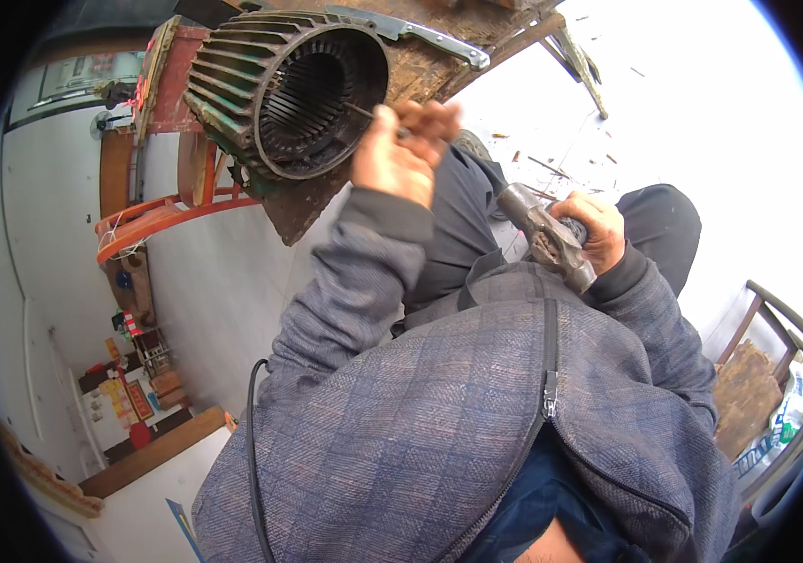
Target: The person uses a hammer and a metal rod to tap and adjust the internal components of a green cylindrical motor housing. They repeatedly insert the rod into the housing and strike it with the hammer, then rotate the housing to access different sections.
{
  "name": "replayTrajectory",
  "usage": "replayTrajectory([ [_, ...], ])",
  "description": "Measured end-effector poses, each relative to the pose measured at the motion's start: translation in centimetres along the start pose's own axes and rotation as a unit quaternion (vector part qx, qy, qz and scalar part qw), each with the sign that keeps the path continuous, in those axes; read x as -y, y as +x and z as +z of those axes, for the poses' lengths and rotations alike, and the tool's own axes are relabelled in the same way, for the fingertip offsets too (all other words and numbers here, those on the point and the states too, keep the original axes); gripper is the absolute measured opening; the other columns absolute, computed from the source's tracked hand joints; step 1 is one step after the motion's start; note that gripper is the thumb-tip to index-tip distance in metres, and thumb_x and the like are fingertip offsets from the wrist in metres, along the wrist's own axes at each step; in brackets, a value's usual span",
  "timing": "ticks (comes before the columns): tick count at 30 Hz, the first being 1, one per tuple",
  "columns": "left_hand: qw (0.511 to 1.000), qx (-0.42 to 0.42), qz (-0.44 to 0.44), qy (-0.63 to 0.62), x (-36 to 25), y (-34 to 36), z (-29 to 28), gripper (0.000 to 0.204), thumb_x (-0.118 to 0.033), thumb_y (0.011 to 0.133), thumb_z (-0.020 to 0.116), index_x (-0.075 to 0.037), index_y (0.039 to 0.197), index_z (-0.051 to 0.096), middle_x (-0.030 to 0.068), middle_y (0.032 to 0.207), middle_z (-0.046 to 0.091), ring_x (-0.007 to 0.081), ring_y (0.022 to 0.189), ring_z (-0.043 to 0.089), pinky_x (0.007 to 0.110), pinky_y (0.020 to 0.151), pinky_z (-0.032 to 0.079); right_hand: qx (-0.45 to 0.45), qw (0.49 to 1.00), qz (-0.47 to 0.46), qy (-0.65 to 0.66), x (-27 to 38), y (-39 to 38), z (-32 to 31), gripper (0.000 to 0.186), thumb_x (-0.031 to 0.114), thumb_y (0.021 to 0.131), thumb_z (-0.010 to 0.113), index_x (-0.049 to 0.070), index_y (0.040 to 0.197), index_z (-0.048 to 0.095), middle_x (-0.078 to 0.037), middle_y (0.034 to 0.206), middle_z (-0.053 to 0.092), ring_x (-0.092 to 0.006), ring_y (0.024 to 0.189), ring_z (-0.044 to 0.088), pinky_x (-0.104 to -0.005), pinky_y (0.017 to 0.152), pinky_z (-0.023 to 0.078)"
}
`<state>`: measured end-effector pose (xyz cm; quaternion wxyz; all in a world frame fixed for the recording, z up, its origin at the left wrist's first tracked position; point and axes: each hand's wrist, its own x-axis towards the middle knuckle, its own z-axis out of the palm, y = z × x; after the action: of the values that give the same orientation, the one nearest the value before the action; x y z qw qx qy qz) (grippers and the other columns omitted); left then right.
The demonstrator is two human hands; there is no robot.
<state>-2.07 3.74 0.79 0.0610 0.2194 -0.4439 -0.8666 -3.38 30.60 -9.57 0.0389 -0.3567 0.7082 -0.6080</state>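
Observation:
A finned electric motor housing [223, 89] lies on its side on the wooden bench at upper left, its round opening toward me. Slotted stator laminations [336, 66] line the inside. At the rim of the opening is my left hand [401, 150], its fingers smeared by motion. A thin dark metal rod [357, 110] runs from its fingers toward the bore; the rod's far end cannot be made out. Over my lap, my right hand [598, 225] is closed round a hammer [544, 235] close to its worn steel head. Most of the hammer's handle is hidden.
A metal-handled knife [434, 39] lies on the worn wooden bench [420, 70] beside the housing. Scraps and slivers [551, 169] litter the pale floor. An orange-red chair [167, 220] stands at left, a wooden-framed chair [749, 375] with a white bag at right.

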Motion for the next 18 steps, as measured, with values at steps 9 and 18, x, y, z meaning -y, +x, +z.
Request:
replayTrajectory([
  [9, 0.970, 0.137, -0.195, 0.048, 6.6, -6.0, 3.3, 0.047, -0.040, 0.116, 0.044, 0.001, 0.116, 0.066, 0.0199, 0.120, 0.075, 0.0278, 0.117, 0.071, 0.044, 0.110, 0.054, -0.085, 0.979, 0.181, 0.049, 3.1, 3.4, -3.0, 0.015, 0.013, 0.098, 0.079, 0.003, 0.104, 0.069, 0.001, 0.085, 0.067, -0.0088, 0.074, 0.061, -0.0264, 0.068, 0.052],
  [18, 0.930, 0.212, -0.061, 0.292, 5.4, -6.8, -4.2, 0.033, -0.022, 0.114, 0.052, 0.006, 0.112, 0.068, 0.0133, 0.107, 0.076, 0.0213, 0.103, 0.073, 0.036, 0.100, 0.057, -0.004, 0.964, -0.073, -0.255, 10.0, 11.9, -9.9, 0.046, 0.003, 0.098, 0.067, -0.002, 0.143, 0.058, -0.010, 0.093, 0.068, -0.0167, 0.081, 0.067, -0.0314, 0.077, 0.055],
])
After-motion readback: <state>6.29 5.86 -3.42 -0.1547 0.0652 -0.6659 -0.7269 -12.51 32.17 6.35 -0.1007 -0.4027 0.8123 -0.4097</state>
